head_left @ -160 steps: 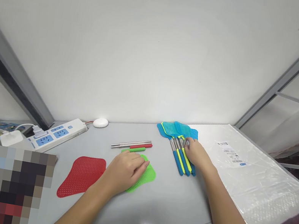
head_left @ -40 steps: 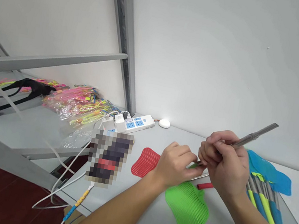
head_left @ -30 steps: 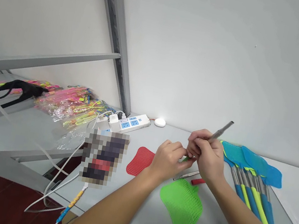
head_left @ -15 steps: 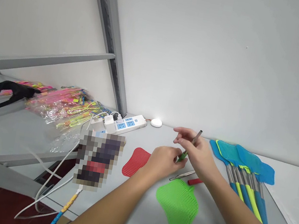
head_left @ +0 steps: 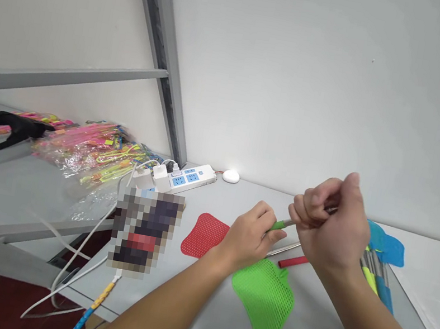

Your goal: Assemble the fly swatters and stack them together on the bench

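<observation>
My left hand (head_left: 248, 234) is closed around a green handle (head_left: 278, 225) with a thin metal rod (head_left: 290, 222) coming out of it. The fingers of my right hand (head_left: 333, 221) are curled around the other end of that rod, thumb raised. Under the hands lie a loose metal rod (head_left: 285, 248) and a red tube-like handle (head_left: 292, 262). A green perforated fly swatter head (head_left: 263, 302) rests on the table just in front of them. Left of my left hand is a red perforated swatter head (head_left: 204, 235), partly covered by the wrist.
Assembled fly swatters with blue heads (head_left: 392, 251) lie at the right, partly behind my right hand. At the back left are a power strip (head_left: 189, 180) and a white round device (head_left: 231, 176). A pixelated phone-like object (head_left: 146, 234) has a cable attached. Bagged colourful items (head_left: 94, 151) fill the shelf.
My right hand has moved right and closed around the rod, which has swung from steeply upright to nearly level. My left hand has shifted slightly right with the green handle.
</observation>
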`<state>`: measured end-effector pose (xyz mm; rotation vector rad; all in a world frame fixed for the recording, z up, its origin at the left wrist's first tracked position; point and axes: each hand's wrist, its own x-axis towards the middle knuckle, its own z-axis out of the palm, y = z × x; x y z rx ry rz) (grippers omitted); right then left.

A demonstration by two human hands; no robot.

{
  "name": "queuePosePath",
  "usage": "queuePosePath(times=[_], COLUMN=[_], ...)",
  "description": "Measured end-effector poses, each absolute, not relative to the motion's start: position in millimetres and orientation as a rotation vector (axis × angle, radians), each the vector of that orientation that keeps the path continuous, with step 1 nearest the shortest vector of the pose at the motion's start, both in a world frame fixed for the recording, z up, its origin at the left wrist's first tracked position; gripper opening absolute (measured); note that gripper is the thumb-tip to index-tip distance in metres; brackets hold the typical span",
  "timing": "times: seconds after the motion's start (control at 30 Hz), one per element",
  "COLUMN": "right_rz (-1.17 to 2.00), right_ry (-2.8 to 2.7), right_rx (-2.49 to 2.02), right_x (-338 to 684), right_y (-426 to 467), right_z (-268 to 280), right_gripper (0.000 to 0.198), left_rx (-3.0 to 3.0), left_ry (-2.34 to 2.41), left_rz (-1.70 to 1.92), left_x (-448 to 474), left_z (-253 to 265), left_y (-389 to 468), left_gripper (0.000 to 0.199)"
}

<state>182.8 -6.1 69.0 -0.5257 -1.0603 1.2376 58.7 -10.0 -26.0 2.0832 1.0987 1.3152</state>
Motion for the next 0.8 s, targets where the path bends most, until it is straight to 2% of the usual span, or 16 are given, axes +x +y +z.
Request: queuePosePath(times=[0.2,0.33,0.63,0.8], right_rz=[1.216,1.253,1.267,1.278], right_ry=[-0.952,-0.892,-0.877,-0.912], right_rx=[-0.465,-0.454,-0.455,-0.458], right_x=[186,178,160,157], right_y=[-9,-8,-15,-18], right_z=[74,68,53,49], right_gripper=[0.056,0.057,0.054,0.051], left_rx=[1.095,0.513,0.343,0.327], left_ry=[0.616,0.317,0.235,0.252], left_rz=[1.348,1.243,1.227,1.209], left_x=[54,47,50,57], left_z=[-15,-13,-20,-15], left_y=[-4,1,-3,-9], left_gripper=[0.077,0.074,0.068,0.072])
